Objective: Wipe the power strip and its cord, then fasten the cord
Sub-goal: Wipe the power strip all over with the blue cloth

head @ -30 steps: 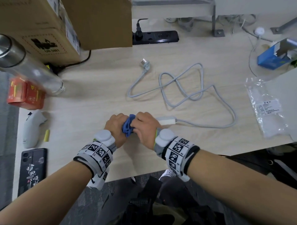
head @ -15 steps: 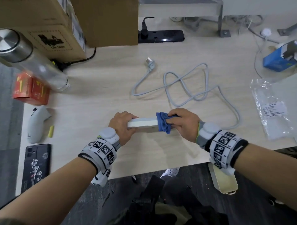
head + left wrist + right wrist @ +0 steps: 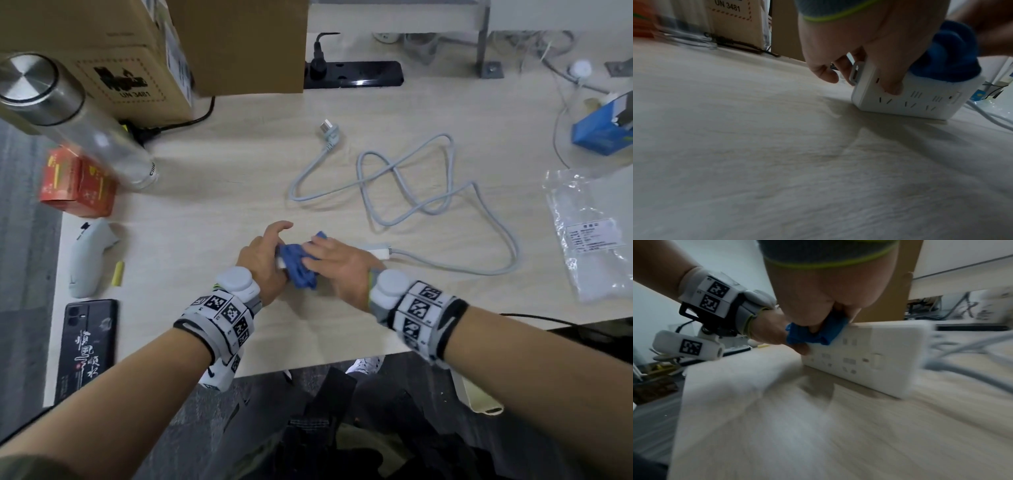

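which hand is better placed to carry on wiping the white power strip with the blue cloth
Right. The right hand already presses the blue cloth onto the white power strip, which stands on its edge, while the left hand grips its end to steady it.

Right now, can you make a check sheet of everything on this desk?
Surface: wooden desk, pale.
Job's things: white power strip stands on its edge; blue cloth on top.
Clutter: phone, red box, steel bottle, plastic bag.
Hands: left hand steadies the strip; right hand presses the cloth.
Cables: grey cord loosely looped, unplugged.
Surroundings: cardboard box, black power strip.
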Tool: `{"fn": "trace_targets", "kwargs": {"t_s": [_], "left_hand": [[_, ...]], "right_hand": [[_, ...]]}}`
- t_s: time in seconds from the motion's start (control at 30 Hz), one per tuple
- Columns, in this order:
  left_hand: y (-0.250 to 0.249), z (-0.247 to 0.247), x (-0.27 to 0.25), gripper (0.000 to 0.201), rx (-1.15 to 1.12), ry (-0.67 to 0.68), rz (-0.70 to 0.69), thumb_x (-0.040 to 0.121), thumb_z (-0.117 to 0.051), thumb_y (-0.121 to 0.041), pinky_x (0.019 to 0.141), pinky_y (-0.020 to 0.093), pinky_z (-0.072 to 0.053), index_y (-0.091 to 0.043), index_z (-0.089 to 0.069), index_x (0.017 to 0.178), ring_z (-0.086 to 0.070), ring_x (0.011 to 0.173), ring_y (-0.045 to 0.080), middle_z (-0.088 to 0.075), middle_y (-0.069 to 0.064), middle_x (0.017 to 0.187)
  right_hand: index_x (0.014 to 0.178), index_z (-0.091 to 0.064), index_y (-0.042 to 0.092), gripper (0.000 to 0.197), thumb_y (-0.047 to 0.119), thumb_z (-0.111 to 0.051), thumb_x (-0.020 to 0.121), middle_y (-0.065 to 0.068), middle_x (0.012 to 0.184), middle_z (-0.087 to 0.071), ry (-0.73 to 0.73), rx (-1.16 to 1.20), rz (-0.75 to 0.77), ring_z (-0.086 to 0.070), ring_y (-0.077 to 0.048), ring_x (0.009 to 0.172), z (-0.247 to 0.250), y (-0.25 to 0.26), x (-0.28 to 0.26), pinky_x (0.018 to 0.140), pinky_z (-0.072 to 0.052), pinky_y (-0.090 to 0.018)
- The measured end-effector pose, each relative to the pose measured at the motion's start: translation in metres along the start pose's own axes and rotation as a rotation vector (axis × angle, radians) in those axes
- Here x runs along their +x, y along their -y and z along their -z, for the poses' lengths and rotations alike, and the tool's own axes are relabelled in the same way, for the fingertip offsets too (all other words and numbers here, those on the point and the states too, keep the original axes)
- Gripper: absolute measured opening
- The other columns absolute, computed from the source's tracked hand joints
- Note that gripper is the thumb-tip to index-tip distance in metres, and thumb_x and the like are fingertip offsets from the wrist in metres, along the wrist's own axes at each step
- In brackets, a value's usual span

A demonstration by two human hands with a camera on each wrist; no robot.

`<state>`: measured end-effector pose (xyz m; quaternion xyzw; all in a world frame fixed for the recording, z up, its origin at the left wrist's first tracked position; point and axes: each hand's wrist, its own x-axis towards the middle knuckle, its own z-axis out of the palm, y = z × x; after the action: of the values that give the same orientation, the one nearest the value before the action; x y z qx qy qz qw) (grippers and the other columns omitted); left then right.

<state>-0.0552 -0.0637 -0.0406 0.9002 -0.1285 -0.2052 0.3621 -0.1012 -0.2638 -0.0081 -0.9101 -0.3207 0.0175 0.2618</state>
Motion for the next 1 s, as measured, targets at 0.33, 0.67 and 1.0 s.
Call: {"fn": "trace_targets", "kwargs": {"t_s": [0.33, 0.67, 1.0], "left_hand": [[-0.001, 0.001, 0.0, 0.067, 0.05, 0.004, -0.01, 0.071, -0.077, -0.036, 0.082, 0.04, -0.049, -0.042, -0.036, 0.124, -0.054, 0.09, 0.019, -0.056, -0.013, 0.095], [-0.002, 0.0, 0.002, 0.066, 0.107, 0.049, 0.011, 0.068, -0.075, -0.03, 0.076, 0.041, -0.05, -0.036, -0.039, 0.123, -0.056, 0.085, 0.029, -0.057, 0.005, 0.096], [-0.007, 0.004, -0.004, 0.052, 0.124, 0.023, 0.004, 0.074, -0.076, -0.034, 0.082, 0.041, -0.048, -0.034, -0.045, 0.116, -0.053, 0.089, 0.023, -0.053, -0.012, 0.093]], "right_hand": [[0.104, -0.071, 0.0, 0.06, -0.02, -0.082, 0.048, -0.021, 0.111, -0.068, 0.015, -0.254, -0.152, -0.066, -0.041, 0.099, 0.032, -0.053, -0.065, 0.112, -0.012, -0.014], [0.08, -0.073, -0.007, 0.06, -0.014, -0.088, 0.023, -0.028, 0.09, -0.071, -0.014, -0.143, 0.012, -0.069, -0.044, 0.079, -0.007, 0.019, 0.023, 0.059, -0.055, -0.051], [0.109, -0.07, 0.002, 0.068, -0.021, -0.082, 0.046, -0.019, 0.119, -0.065, 0.006, -0.162, -0.186, -0.062, -0.038, 0.109, 0.046, -0.043, -0.075, 0.096, -0.046, -0.043]]}}
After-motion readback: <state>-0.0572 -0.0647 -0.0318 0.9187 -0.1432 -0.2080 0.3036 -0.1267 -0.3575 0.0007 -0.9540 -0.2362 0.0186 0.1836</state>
